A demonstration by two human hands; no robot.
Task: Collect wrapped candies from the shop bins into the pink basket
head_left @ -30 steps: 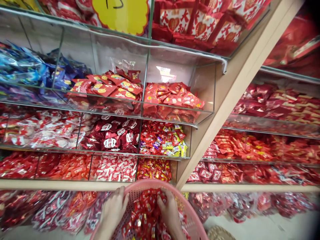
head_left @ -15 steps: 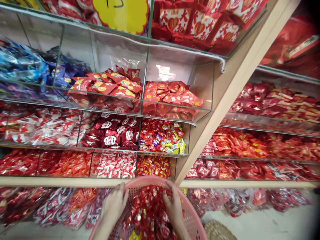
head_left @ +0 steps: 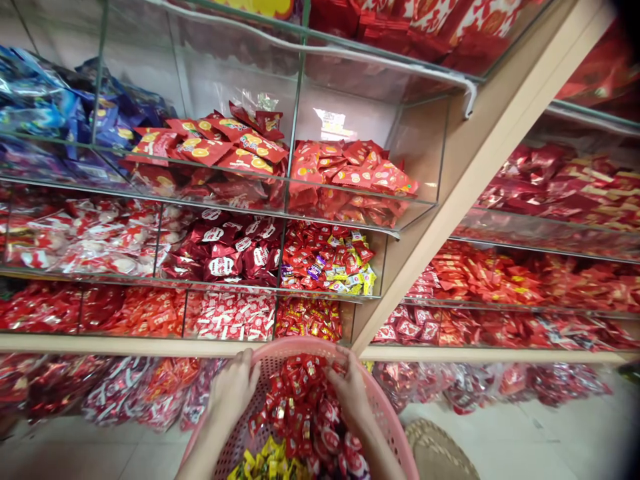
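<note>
A pink plastic basket point(head_left: 397, 420) with a perforated wall is low in the middle of the view. Inside it lie red-wrapped candies point(head_left: 300, 413) and, nearer to me, yellow-wrapped candies point(head_left: 270, 460). My left hand point(head_left: 235, 383) is closed over the basket's far left rim, its fingers curled inward. On the right side, my right hand point(head_left: 350, 387) grips the rim, with fingertips bent inside beside the red candies. The basket's near edge is out of view.
Glass-fronted shelves hold red candies point(head_left: 353, 170), blue packets point(head_left: 35, 100) and dark red packets point(head_left: 220, 267). A slanting wooden post point(head_left: 450, 200) divides the shelves. Bagged candies point(head_left: 120, 393) sit beneath the bottom ledge. A woven round item point(head_left: 435, 450) is on the tiled floor point(head_left: 530, 440).
The view has tipped down slightly, so the shelves and basket sit higher in the picture. More of the yellow candies shows. Both hands keep their places on the rim.
</note>
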